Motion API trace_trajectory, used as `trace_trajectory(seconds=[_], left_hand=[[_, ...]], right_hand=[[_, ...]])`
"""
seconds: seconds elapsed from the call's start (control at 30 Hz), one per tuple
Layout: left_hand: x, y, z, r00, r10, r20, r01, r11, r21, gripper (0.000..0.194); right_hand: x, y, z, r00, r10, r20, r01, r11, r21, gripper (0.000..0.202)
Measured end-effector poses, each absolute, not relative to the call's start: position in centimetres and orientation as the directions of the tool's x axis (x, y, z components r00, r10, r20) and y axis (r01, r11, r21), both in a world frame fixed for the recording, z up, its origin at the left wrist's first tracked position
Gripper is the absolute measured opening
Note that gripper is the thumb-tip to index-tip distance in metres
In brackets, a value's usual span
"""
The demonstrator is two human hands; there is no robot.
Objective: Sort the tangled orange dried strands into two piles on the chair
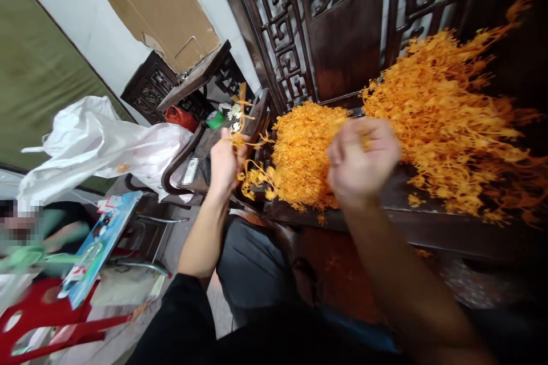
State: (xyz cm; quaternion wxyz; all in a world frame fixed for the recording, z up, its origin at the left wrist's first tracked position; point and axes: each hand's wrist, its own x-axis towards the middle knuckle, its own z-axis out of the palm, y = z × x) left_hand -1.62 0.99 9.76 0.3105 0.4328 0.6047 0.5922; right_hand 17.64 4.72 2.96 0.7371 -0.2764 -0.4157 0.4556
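Observation:
My left hand [225, 166] is closed around a thin, branching orange plastic flower stem [257, 175]. Its curled sprigs stick out above and to the right of the fingers. My right hand [363, 161] is curled into a fist in front of the orange pile, slightly blurred by motion. A bit of orange plastic flower piece [366, 141] shows between its fingers. Behind the hands, a dense heap of small orange plastic flower pieces [299, 154] lies on a dark wooden bench [394, 191]. Farther right spreads a larger, looser heap of orange flower stems [454, 125].
The bench has a carved back [346, 40]. Green tape [215, 119], a red bag [181, 118] and pale flowers [234, 114] sit left of the heaps. A white plastic bag [103, 142] hangs over an armrest. Lower left are a blue table [107, 234], a red chair [43, 308] and another person.

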Motion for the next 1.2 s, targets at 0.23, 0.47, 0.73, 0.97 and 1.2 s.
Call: trace_trajectory(seconds=[0.23, 0.47, 0.73, 0.97, 1.2], left_hand=[[-2.8, 0.3, 10.0, -0.265, 0.963, -0.052, 0.062, 0.071, 0.996, 0.053], [-1.3, 0.1, 9.5, -0.214, 0.976, -0.038, 0.164, 0.074, 0.984, 0.06], [0.1, 0.6, 8.1, -0.272, 0.959, 0.079, 0.324, 0.014, 0.946, 0.067], [-0.3, 1.0, 7.5, -0.254, 0.948, 0.191, 0.432, -0.066, 0.899, 0.065], [-3.5, 3.0, 9.0, -0.515, 0.836, 0.19, 0.234, -0.076, 0.969, 0.061]], right_hand=[[19.5, 5.5, 3.9, -0.071, 0.951, 0.301, -0.703, 0.167, -0.692, 0.024], [18.1, 4.6, 4.1, -0.395, 0.862, 0.317, -0.767, -0.12, -0.63, 0.018], [14.8, 4.2, 2.8, -0.233, 0.803, 0.549, -0.257, 0.493, -0.831, 0.026], [12.5, 3.8, 1.7, -0.003, 0.583, 0.812, -0.03, 0.812, -0.583, 0.012], [13.7, 0.7, 2.2, 0.228, 0.537, 0.813, -0.201, 0.842, -0.5, 0.007]])
